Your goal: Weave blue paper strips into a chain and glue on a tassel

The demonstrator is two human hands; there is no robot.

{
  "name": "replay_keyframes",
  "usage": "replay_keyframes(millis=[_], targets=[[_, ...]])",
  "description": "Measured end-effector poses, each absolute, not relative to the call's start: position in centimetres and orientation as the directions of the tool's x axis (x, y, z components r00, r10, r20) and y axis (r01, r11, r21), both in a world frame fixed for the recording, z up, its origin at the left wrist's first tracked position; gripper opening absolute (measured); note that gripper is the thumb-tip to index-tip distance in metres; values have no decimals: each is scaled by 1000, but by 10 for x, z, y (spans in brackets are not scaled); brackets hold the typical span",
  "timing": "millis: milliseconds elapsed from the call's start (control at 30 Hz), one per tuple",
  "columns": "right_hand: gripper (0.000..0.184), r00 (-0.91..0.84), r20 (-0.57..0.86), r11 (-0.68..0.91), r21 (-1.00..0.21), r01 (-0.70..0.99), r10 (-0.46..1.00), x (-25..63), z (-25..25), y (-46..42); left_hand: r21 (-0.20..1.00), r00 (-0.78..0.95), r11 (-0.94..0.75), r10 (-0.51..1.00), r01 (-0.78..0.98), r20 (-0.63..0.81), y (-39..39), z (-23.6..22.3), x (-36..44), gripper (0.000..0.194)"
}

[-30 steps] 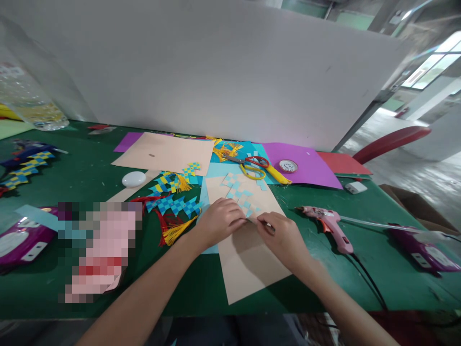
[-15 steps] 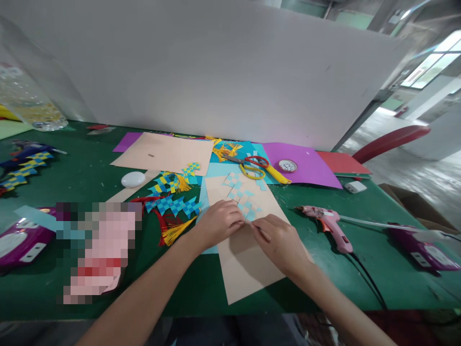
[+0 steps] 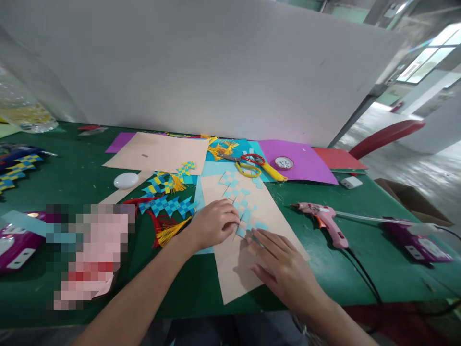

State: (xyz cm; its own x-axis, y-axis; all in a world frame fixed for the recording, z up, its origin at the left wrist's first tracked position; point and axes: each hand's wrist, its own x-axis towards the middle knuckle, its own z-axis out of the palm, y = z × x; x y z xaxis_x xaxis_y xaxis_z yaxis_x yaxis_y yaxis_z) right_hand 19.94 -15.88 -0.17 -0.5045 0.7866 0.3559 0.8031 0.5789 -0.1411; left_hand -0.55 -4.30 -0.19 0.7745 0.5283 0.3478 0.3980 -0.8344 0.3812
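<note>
Because the yellow tassel (image 3: 175, 232) lies so near the left arm (image 3: 158, 283), it might get caught if that arm slides. Next comes the left hand (image 3: 218, 223), its fingers curled in at the side of the woven paper strip (image 3: 245, 211); I can't tell if they pinch it. The strip, pale blue and peach, is on the long peach sheet (image 3: 228, 274), by both hands, which are apart from each other. Its little ends look thin, so a hard push could bend them or pull the weave loose. The scissors (image 3: 240, 160) lie past its far end, and a long reach could bump them. The right hand (image 3: 284, 259) is stretched out, palm down, fingertips at the strip's near end; a slip could crease the paper. Farther right, the pink glue gun (image 3: 326, 215) points toward the hands. If it is hot, which I can't see, its tip could burn a finger.

As for words, the bottle (image 3: 21, 105) is too blurry to read, and the glue gun's marks are too small.
</note>
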Motion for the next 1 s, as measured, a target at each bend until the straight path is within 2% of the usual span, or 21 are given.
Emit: replay_keyframes(millis=[167,300,400,533,667,833,1000], targets=[[39,-537,330,592,-89,801,776,198,-5,-163,382,766,-833,532,400,360,-46,0,-3,19],[30,-544,425,632,-89,770,723,195,-1,-172,362,775,-839,526,405,351,-46,3,0,19],[20,-529,527,681,-137,720,665,192,1,-183,354,780,-845,518,401,351,-44,1,1,21],[16,-412,592,638,-237,733,693,197,2,-188,351,774,-843,523,408,356,-44,-4,2,29],[18,-358,571,568,-240,788,738,211,2,-179,335,794,-851,509,406,332,-44,-8,3,28],[31,-432,493,566,-158,809,755,216,-3,-172,302,805,-868,485,394,341,-44,-8,3,28],[37,-463,439,564,-128,816,770,211,-9,-176,262,843,-901,421,346,335,-45,-8,4,35]])
